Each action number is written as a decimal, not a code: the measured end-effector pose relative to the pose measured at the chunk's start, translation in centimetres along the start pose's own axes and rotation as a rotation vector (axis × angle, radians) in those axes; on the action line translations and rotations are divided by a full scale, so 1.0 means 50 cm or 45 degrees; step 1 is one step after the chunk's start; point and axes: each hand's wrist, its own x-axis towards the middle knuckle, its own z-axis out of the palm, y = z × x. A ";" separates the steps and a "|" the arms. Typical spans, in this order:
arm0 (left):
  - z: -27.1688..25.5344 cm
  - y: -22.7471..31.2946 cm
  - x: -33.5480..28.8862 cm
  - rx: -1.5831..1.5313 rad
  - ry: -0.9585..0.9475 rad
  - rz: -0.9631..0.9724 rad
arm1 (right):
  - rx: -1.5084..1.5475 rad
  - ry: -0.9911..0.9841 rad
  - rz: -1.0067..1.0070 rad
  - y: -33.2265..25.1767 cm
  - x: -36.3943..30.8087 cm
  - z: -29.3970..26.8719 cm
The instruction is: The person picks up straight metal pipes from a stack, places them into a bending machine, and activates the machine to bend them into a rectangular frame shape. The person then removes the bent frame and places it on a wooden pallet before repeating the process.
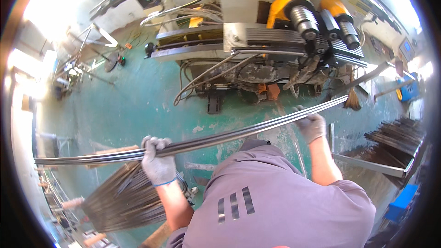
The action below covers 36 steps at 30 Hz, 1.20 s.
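A few long, thin metal tubes (229,136) lie side by side across my front, dark towards the left and shiny towards the right. My left hand (158,163), in a pale grey glove with a blue cuff, is wrapped round them left of my body. On the other side, my right hand (312,127), also gloved, grips the same tubes nearer their right end. Both arms hold the tubes off the floor, roughly level. Below my left hand lies a big stack of similar dark bars (124,197).
A machine with yellow cylinders (288,0) and a metal bed (193,50) stands ahead, with bent rods (206,76) jutting towards me. More dark bars (390,144) rest in a rack at the right. A broom (353,99) leans near the machine. A blue box (400,203) sits lower right.
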 end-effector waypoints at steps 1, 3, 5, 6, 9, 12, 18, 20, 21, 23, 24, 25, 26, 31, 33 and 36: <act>0.053 -0.056 0.020 -0.023 -0.034 -0.086 | 0.161 0.000 0.028 0.023 0.009 0.022; 0.130 -0.142 0.055 -0.050 -0.126 -0.252 | 0.182 0.272 -0.093 0.043 0.039 0.084; 0.214 -0.174 0.085 0.010 -0.279 -0.281 | 0.244 0.337 -0.186 0.001 0.089 0.085; 0.248 -0.181 0.089 0.039 -0.342 -0.309 | 0.228 0.320 -0.236 -0.031 0.096 0.070; 0.276 -0.120 0.170 0.102 -0.385 -0.156 | 0.201 0.316 -0.346 -0.124 0.081 0.072; 0.288 -0.081 0.236 0.132 -0.406 -0.120 | 0.203 0.342 -0.563 -0.186 0.091 0.058; 0.254 -0.118 0.366 0.218 -0.261 -0.134 | 0.140 0.607 -0.863 -0.237 0.149 0.165; 0.231 -0.129 0.427 0.292 -0.122 -0.121 | 0.148 0.613 -0.870 -0.240 0.154 0.231; 0.223 -0.136 0.458 0.316 -0.059 -0.139 | 0.176 0.603 -0.890 -0.238 0.165 0.261; 0.214 -0.157 0.503 0.297 -0.053 -0.210 | 0.065 0.565 -0.884 -0.244 0.197 0.284; 0.217 -0.171 0.523 0.277 -0.051 -0.240 | 0.027 0.532 -0.903 -0.246 0.216 0.304; 0.219 -0.190 0.546 0.238 0.031 -0.254 | 0.001 0.512 -0.891 -0.244 0.237 0.318; 0.221 -0.208 0.562 0.236 0.041 -0.270 | 0.012 0.523 -0.882 -0.227 0.223 0.380; 0.246 -0.298 0.626 0.167 0.154 -0.434 | -0.263 0.433 -0.828 -0.211 0.332 0.357; 0.261 -0.330 0.628 0.190 0.153 -0.501 | -0.454 0.545 -0.818 -0.206 0.361 0.350; 0.276 -0.378 0.649 0.155 0.201 -0.560 | -0.779 0.639 -0.899 -0.196 0.407 0.321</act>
